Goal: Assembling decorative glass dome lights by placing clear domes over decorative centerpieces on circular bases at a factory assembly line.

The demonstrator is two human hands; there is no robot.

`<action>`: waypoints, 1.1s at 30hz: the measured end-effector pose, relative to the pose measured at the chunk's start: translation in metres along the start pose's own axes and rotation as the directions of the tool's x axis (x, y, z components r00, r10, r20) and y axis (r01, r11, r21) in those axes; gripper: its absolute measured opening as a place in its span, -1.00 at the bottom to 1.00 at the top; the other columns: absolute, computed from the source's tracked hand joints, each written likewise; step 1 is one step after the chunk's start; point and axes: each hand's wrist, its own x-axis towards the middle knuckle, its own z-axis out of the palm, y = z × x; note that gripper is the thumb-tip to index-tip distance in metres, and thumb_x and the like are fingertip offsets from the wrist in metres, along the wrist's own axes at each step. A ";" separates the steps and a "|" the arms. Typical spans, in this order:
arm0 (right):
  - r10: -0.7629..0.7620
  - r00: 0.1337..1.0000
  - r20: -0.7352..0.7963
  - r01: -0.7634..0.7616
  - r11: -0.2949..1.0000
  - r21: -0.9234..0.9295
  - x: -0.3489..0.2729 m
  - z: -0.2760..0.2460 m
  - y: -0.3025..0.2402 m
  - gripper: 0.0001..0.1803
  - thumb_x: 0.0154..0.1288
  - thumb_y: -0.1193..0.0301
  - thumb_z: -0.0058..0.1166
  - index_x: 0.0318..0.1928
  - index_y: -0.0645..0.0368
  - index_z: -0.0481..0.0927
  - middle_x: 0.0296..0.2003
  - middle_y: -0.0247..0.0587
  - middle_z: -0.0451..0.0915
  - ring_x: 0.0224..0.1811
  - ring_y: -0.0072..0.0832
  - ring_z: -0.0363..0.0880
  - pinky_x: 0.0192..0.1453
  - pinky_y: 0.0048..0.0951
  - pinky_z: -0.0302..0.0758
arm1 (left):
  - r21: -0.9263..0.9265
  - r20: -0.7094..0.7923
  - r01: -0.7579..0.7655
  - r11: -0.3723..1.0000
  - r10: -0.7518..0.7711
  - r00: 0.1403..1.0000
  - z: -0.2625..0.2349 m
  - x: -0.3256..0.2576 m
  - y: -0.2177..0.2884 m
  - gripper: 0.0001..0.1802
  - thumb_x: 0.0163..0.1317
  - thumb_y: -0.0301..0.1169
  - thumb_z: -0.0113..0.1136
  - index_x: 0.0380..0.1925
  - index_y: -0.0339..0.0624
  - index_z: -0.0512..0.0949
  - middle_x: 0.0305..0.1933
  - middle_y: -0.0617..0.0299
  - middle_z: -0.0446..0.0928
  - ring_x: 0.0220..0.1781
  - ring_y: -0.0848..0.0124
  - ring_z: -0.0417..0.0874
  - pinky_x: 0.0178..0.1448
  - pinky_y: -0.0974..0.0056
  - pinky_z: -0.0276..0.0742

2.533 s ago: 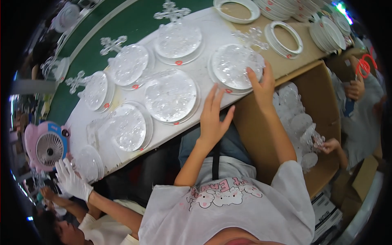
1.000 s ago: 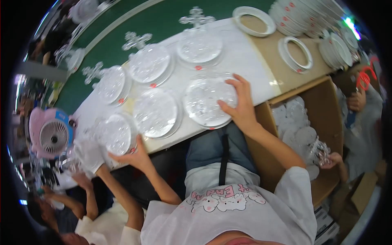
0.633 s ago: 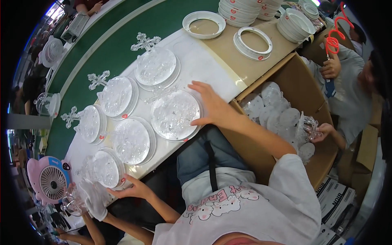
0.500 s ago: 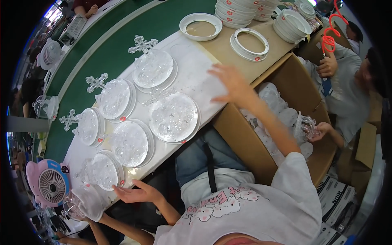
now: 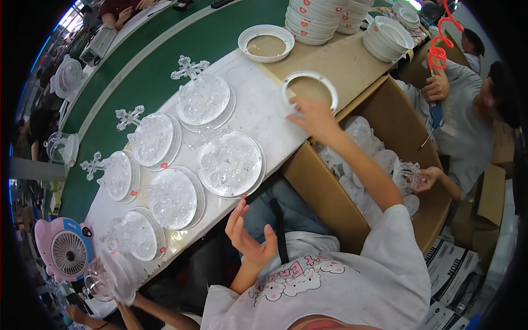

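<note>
Here the right hand is reaching out over the white surface, its fingers loosely spread and holding nothing, hovering just beside the white ring that is lying at the edge of the white sheet and the tan board. The hand is slightly blurred, so whether a fingertip is touching the ring's rim cannot be told. The left hand is hanging open below the near edge of the surface, palm turned up, fingers apart, gripping nothing; it is nearest to the large clear domed disc sitting close to that edge. Five more clear discs are lying in two slanting rows to the left, and three clear cross-shaped pieces are standing along the far side of the row, next to the green belt. A cardboard box full of clear domed parts is standing open to the right, beneath the right forearm. Stacks of white rings are piled at the far end. A pink fan is sitting at the lower left. Another person's hand is holding a clear part over the box.
</note>
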 end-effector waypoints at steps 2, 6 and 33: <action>0.020 0.995 0.103 -0.026 0.998 0.057 -0.003 0.010 -0.031 -0.54 0.16 0.20 0.18 0.03 0.12 0.49 -0.33 -0.01 0.63 -0.28 -0.14 0.62 -0.18 -0.26 0.51 | -0.006 0.015 0.008 1.000 -0.008 1.000 0.002 0.001 0.001 -0.31 0.11 -0.57 0.08 0.24 -0.27 0.04 0.21 -0.20 0.16 0.23 -0.05 0.34 0.17 0.04 0.41; -0.006 0.992 0.126 -0.006 0.996 0.091 0.002 0.019 -0.051 -0.54 0.19 0.18 0.15 0.04 0.13 0.47 -0.35 -0.01 0.63 -0.29 -0.14 0.61 -0.21 -0.25 0.50 | -0.045 0.036 0.013 0.999 -0.012 0.999 0.004 0.002 0.001 -0.32 0.08 -0.59 0.12 0.22 -0.29 0.09 0.20 -0.20 0.18 0.21 -0.04 0.37 0.16 0.05 0.44; 0.611 0.760 -0.222 0.021 0.318 0.948 0.086 -0.016 0.044 -0.69 0.43 0.31 -0.19 -0.04 0.25 0.51 -0.24 -0.26 0.57 -0.08 -0.45 0.53 0.02 -0.40 0.44 | -0.062 0.156 0.163 0.985 -0.151 0.976 0.001 -0.015 0.010 -0.36 0.01 -0.62 0.17 0.16 -0.35 0.21 0.17 -0.18 0.27 0.17 0.02 0.40 0.22 0.17 0.36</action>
